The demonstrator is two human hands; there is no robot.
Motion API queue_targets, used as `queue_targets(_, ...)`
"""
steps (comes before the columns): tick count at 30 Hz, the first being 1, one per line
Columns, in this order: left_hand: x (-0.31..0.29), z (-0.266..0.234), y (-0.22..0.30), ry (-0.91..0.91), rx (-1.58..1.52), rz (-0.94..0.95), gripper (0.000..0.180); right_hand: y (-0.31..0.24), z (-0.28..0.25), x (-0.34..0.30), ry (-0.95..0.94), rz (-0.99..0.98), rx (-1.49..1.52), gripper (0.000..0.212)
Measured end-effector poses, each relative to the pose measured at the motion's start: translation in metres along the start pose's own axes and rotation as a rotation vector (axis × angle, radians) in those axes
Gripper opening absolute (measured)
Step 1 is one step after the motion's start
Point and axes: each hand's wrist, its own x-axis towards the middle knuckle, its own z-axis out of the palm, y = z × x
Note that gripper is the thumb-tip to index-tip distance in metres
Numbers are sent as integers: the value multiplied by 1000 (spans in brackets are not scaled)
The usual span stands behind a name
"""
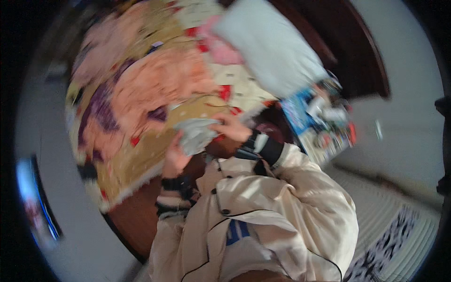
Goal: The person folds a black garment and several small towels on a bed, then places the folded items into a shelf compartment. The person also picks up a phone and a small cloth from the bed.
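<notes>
A pale grey-green folded piece (pixel 195 135), thin and soft like cloth, is held up in front of my body at the near edge of the bed. My left hand (pixel 176 157) grips its lower left side, fingers closed on the edge. On the upper right, my right hand (pixel 234 128) pinches its other side. Motion blur hides the finer folds, and I cannot make out exactly what kind of cloth it is. Under and beyond it lies a tan blanket (pixel 124 181) with peach and purple patches, rumpled over the bed.
A white pillow (pixel 268 47) lies at the bed's head, by a dark wooden headboard (pixel 361 47). A pink cloth (pixel 223 49) is beside it. Small items crowd a bedside table (pixel 322 150) at the right. A lit screen (pixel 37 202) stands far left; a patterned rug (pixel 387 239) lies lower right.
</notes>
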Motion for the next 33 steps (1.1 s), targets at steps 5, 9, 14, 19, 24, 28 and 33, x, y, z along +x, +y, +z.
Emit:
queue_targets(5, -58, -56, 49, 6, -191, 155, 36, -17, 85, 52, -205, 171, -16, 16)
queue_targets(9, -132, -106, 92, 54, -258, 374, 35, -31, 190, 88, -354, 253, 44, 12)
queue_targets(14, -212, -157, 101, 196, -365, 583, 36, -30, 297, 109, -603, 277, -20, 10)
queue_targets(19, -251, -180, 101, 193, -547, 783, 39, -29, 363, 131, -866, 391, 4, 14)
queue_targets(24, -291, -195, 93, 294, -597, 1000, 40, -23, 427, 148, -1074, 408, -163, 14)
queue_targets(28, -317, -204, 86, 441, -664, 1099, 41, -11, 475, 156, -1264, 392, -128, 15)
queue_targets(33, -342, -214, 88, 508, -818, 1168, 42, 8, 522, 157, -1401, 454, -193, 18)
